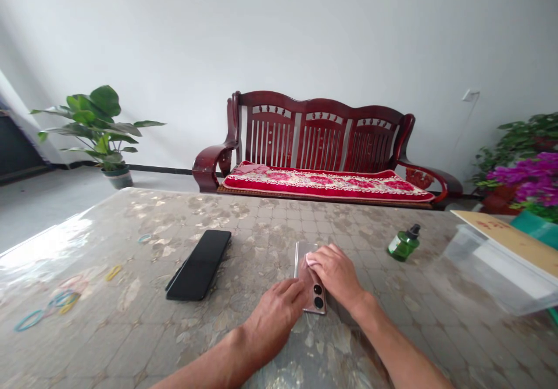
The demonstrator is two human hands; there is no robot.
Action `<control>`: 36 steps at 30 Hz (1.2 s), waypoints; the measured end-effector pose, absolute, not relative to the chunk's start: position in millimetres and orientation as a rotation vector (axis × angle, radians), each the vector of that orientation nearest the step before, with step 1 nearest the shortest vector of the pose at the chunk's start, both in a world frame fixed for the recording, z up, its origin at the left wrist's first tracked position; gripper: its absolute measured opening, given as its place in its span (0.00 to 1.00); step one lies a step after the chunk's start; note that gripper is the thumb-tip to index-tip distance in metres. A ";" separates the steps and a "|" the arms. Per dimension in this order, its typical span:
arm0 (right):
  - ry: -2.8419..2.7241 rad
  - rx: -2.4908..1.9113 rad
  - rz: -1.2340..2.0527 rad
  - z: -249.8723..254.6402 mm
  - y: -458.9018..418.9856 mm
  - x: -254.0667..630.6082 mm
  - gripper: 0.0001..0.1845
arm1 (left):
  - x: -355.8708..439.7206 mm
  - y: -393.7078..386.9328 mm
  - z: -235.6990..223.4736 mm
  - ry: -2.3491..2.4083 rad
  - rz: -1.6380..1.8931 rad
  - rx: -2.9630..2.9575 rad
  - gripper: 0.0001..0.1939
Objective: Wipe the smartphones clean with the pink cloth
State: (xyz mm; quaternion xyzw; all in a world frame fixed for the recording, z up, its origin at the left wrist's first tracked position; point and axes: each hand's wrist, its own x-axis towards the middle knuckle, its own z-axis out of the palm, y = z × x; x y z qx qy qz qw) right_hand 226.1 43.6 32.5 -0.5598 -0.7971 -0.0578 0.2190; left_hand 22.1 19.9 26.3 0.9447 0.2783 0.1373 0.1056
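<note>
A pinkish phone point(310, 287) lies back up on the table, with two big round camera lenses at its near end and a clear edge like a case around it. My left hand point(279, 313) is closed against the phone's left side, its fingertips on the edge. My right hand point(337, 272) pinches a small white wipe point(310, 259) and presses it on the upper part of the phone's back. Part of the wipe is hidden under the fingers. A larger black phone point(200, 266) lies apart on the left, screen up.
A green spray bottle point(404, 243) stands to the right. Beyond it is a clear plastic bin point(483, 272) with a tan board on top. Several rubber bands point(65, 300) lie at left on the patterned table cover point(244, 232). Behind the table stands a red wooden bench point(322, 139).
</note>
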 end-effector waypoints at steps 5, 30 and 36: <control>-2.239 -1.560 -0.173 36.3 38.0 223.8 0.09 | 22.3 20.2 25.5 0.819 0.410 2.783 0.20; -2.285 -1.579 -0.128 39.0 36.0 208.5 0.11 | 23.5 19.2 27.9 0.816 0.398 2.813 0.25; -2.413 -1.565 -0.087 45.0 38.7 209.4 0.12 | 22.8 19.6 22.9 0.798 0.425 2.828 0.26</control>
